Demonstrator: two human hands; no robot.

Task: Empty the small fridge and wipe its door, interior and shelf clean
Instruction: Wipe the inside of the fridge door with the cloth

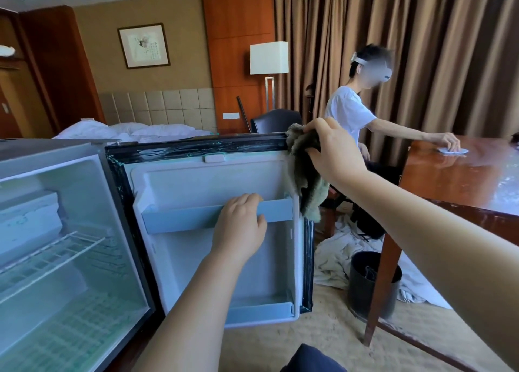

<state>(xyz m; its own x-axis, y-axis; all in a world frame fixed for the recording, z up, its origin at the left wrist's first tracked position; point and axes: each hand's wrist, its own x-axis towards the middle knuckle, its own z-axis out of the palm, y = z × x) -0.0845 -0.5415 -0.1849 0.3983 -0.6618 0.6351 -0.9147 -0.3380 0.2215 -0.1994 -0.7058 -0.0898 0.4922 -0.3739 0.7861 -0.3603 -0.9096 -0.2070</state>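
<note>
One fridge [50,150] has one open door [269,265], one wire shelf [56,253] and two door racks: an upper rack [182,217] and a lower rack [261,314]. There is one cloth [304,180], one table [463,175], one bin [370,290], one lamp [269,58], one picture [143,45] and one chair [275,120]. One other person [348,113] is in view.

Smooth, faintly shiny white plastic for the door lining [266,273] and its rail [179,217]. Black seal [196,146] of rubbery look, glossy and streaked (pale smears along the top edge). Thin white-coated wire for the shelf [56,253]. Fuzzy, matt grey-green cloth for the rag [307,186]. Highly polished red-brown wood on the table [463,175], mirror-glossy. Matt, heavy brown cloth for the curtains [421,48]; rough beige pile on the carpet [309,343].
</note>
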